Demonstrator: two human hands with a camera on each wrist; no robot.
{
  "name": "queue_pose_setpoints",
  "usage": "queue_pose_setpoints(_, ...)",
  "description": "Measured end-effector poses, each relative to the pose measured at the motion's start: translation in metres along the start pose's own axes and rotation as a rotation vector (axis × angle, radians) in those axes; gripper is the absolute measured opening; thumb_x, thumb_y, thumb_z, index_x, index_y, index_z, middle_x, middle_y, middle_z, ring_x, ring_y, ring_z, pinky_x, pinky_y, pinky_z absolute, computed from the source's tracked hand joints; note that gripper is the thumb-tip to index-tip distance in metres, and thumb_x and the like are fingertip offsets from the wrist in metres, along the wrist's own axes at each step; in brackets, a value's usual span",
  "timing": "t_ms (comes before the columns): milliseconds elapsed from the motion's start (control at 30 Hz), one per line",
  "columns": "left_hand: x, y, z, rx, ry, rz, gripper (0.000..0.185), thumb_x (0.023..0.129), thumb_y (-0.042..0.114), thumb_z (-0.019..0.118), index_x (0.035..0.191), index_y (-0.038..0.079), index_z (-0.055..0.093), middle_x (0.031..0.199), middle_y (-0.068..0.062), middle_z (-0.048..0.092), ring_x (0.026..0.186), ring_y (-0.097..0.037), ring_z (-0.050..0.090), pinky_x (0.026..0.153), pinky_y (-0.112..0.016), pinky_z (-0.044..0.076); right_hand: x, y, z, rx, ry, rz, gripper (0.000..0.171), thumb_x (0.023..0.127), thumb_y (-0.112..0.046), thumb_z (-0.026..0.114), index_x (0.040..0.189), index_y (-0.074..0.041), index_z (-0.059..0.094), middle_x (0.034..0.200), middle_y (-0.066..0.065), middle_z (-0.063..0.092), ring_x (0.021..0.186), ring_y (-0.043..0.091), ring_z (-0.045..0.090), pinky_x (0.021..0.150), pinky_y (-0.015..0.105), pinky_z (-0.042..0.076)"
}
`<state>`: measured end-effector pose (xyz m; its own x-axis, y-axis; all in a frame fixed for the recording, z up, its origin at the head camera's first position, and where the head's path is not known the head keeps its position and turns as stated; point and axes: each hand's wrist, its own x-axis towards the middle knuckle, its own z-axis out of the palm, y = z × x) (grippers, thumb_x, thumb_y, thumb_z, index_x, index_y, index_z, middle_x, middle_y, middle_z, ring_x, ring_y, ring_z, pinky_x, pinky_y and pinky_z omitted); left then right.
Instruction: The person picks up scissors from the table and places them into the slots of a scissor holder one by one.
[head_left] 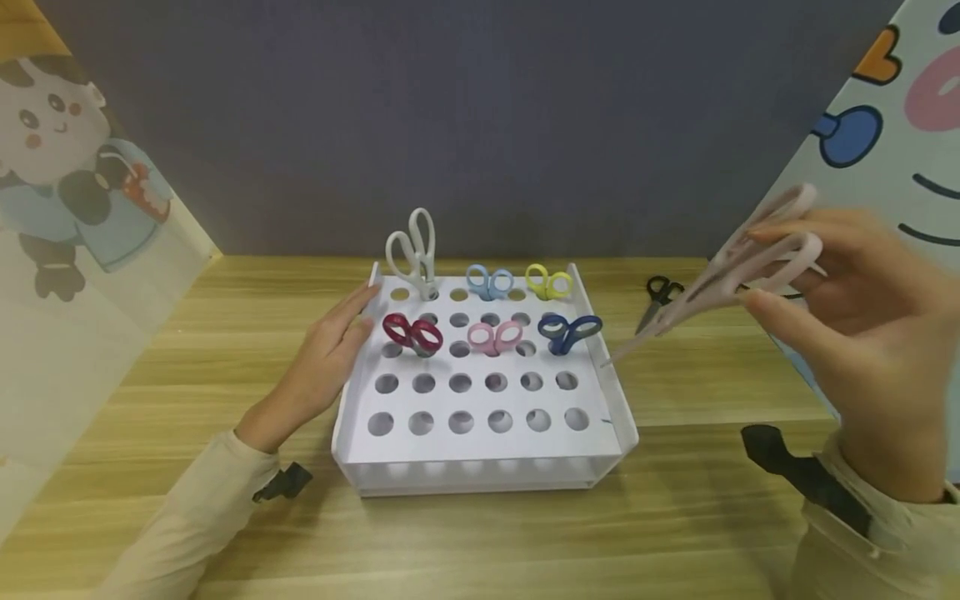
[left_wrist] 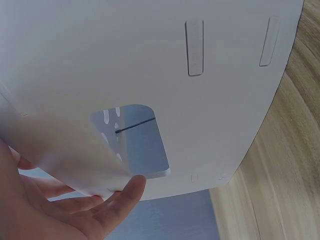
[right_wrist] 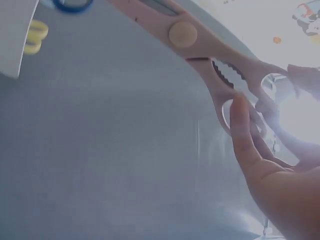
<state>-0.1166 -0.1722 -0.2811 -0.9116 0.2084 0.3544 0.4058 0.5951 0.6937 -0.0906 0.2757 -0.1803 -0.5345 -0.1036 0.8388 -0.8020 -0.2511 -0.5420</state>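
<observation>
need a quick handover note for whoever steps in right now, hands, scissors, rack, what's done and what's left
Left hand: open, fingers resting against the left wall of the white rack.
Right hand: holds the pale pink scissors in the air right of the rack, tips pointing down toward it.
Done: six scissors stand in the back rows: white, light blue, yellow, dark red, pink, dark blue.
Left: the held pair is not yet in a hole; black scissors lie on the table. The two front rows are unfilled.

A staged tabletop booth, not a lived-in room: a light wooden tabletop under the fingers, a plain dark grey backdrop beyond them, and cartoon-printed side panels outside each hand.
</observation>
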Motion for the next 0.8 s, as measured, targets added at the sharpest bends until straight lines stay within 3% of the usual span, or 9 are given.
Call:
queue_pose_setpoints(200,0.0,-0.001,0.0,0.001,-0.004,-0.008,0.046,0.105,0.017,0.042,0.149,0.002,0.044,0.159,-0.018,0.032,0.147,-0.036,0.027,0.12,-0.055,0.02,-0.005,0.0,0.019,-0.067,-0.144,0.1,0.048,0.071,0.025,0.073,0.113,0.032,0.053,0.117,0.04,0.056,0.111,0.04,0.057,0.101,0.034,0.051)
queue_pose_setpoints(400,-0.001,-0.001,0.0,0.001,-0.001,-0.008,0.046,0.105,0.017,0.042,0.149,0.003,0.044,0.158,-0.018,0.032,0.147,-0.037,0.028,0.12,-0.055,0.021,-0.004,0.002,0.036,-0.145,-0.345,0.126,0.044,0.074,0.014,0.08,0.111,0.025,0.06,0.114,0.033,0.062,0.108,0.032,0.06,0.097,0.03,0.053)
queue_pose_setpoints(500,0.0,-0.001,0.0,0.002,0.0,-0.006,0.046,0.105,0.017,0.042,0.149,0.003,0.044,0.159,-0.017,0.032,0.147,-0.037,0.028,0.121,-0.054,0.02,-0.004,0.003,0.039,-0.314,-0.488,0.111,0.044,0.074,0.001,0.085,0.112,0.012,0.067,0.113,0.022,0.067,0.11,0.024,0.062,0.096,0.024,0.052)
queue_pose_setpoints(667,0.0,-0.001,0.0,0.006,-0.002,-0.007,0.046,0.105,0.017,0.042,0.149,0.003,0.044,0.159,-0.018,0.032,0.147,-0.036,0.028,0.12,-0.055,0.021,-0.006,0.004,0.043,-0.623,-0.702,0.083,0.051,0.065,-0.012,0.092,0.112,-0.015,0.072,0.113,-0.003,0.069,0.105,0.009,0.062,0.084,0.014,0.048)
queue_pose_setpoints(800,0.0,0.0,0.0,-0.004,0.0,-0.002,0.046,0.105,0.016,0.042,0.149,0.002,0.044,0.158,-0.019,0.032,0.147,-0.038,0.027,0.12,-0.055,0.02,-0.009,0.003,0.045,-0.678,-0.748,0.139,0.051,0.067,-0.016,0.092,0.113,-0.025,0.072,0.116,-0.011,0.067,0.103,0.005,0.061,0.079,0.014,0.048)
